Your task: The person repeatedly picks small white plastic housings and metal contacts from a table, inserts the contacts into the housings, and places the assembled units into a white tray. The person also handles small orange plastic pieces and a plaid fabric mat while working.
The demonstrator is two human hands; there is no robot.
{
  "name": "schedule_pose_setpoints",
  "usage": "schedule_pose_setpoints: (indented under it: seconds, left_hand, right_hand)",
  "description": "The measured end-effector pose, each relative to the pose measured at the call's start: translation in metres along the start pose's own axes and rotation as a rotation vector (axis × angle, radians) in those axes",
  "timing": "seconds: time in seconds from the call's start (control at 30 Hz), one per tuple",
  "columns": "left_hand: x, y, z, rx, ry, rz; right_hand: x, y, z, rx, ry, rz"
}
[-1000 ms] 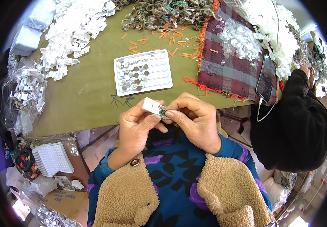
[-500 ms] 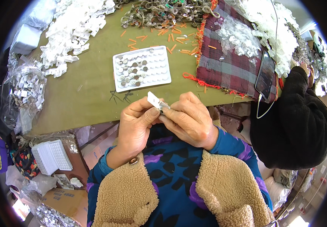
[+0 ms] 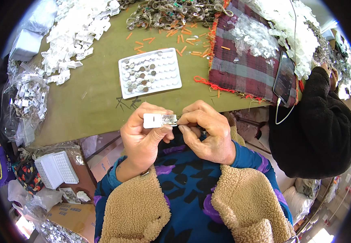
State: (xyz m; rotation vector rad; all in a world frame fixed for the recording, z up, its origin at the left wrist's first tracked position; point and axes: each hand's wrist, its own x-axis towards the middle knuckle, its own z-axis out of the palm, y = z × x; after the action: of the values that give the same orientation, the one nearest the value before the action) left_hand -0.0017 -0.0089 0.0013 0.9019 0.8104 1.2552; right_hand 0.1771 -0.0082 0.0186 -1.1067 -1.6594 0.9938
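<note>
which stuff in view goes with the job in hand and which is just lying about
Likely in the job:
- white case, held in the left hand, right hand at its clear end
- white pile, similar-looking pieces
- tray of small discs, perhaps

Probably just lying about:
- phone and cable
- cardboard

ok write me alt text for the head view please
A person's left hand holds a small white case, with the right hand at its clear end. Beyond, a green table bears a white tray with round discs, orange strips and a plaid cloth.
</note>
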Motion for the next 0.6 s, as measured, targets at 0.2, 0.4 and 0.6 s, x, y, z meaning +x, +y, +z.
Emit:
schedule_pose_setpoints:
  seconds: [0.2,0.4,0.6]
  left_hand:
    - [0.000,-0.005,0.002,0.192,-0.024,0.151]
    - [0.002,-0.009,-0.003,0.114,-0.038,0.184]
    - [0.001,-0.014,-0.001,-0.114,0.000,0.075]
  right_hand:
    - [0.004,0.002,0.003,-0.135,0.047,-0.091]
    - [0.004,0.004,0.005,0.083,0.026,0.112]
    - [0.002,0.005,0.006,0.745,-0.052,0.601]
